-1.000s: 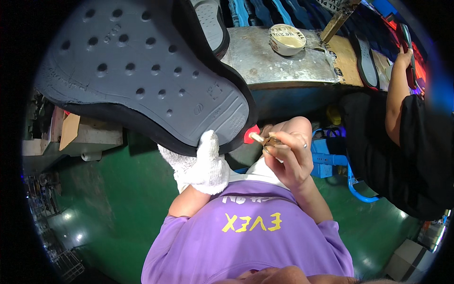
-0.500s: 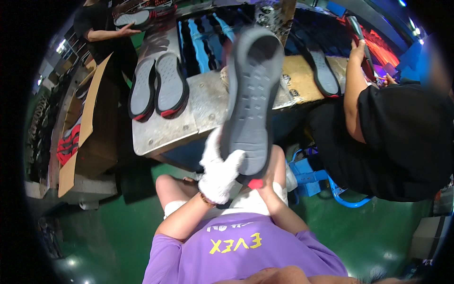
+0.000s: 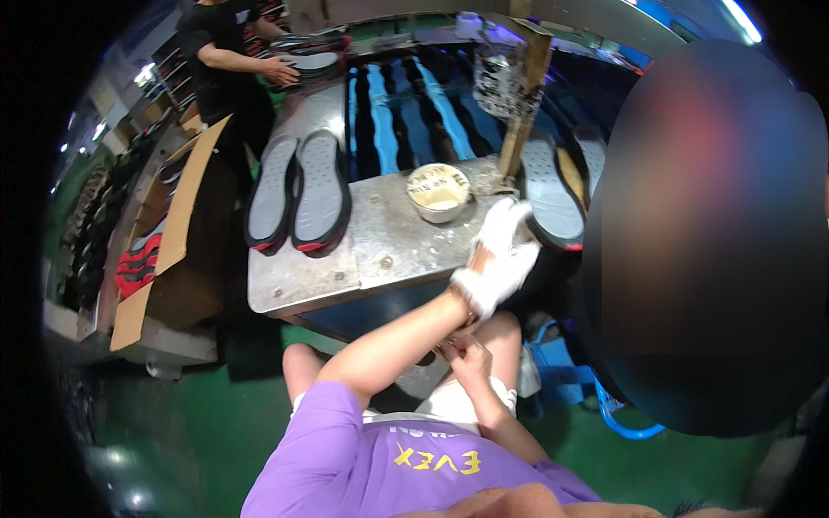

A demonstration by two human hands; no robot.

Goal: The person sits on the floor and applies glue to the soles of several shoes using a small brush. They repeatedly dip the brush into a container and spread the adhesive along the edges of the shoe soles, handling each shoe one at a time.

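Note:
My left hand (image 3: 496, 255), in a white glove, reaches over the table's front edge. Its fingers are stretched out and thumb apart, slightly blurred, beside a grey shoe sole (image 3: 553, 203) with a black rim and red tip. I cannot tell whether they touch. A second grey sole (image 3: 593, 164) lies just to its right, partly hidden. Low over my lap, my bare right hand (image 3: 467, 358) has curled fingers pressed together; what they hold, if anything, is too small to make out. A whitish bowl (image 3: 438, 193) with pale contents stands left of the glove.
Two grey soles (image 3: 321, 190) lie side by side on the metal table (image 3: 380, 246). Behind runs a dark bed with blue strips (image 3: 377, 112) and a wooden post (image 3: 522, 121). A co-worker (image 3: 220, 60) handles soles at far left; a blurred dark shape fills the right. A cardboard box (image 3: 177, 224) stands left.
The sole I held up in front of me has left my hands; one now lies on the table at right. My left hand moved forward and right. The bowl has come into full view.

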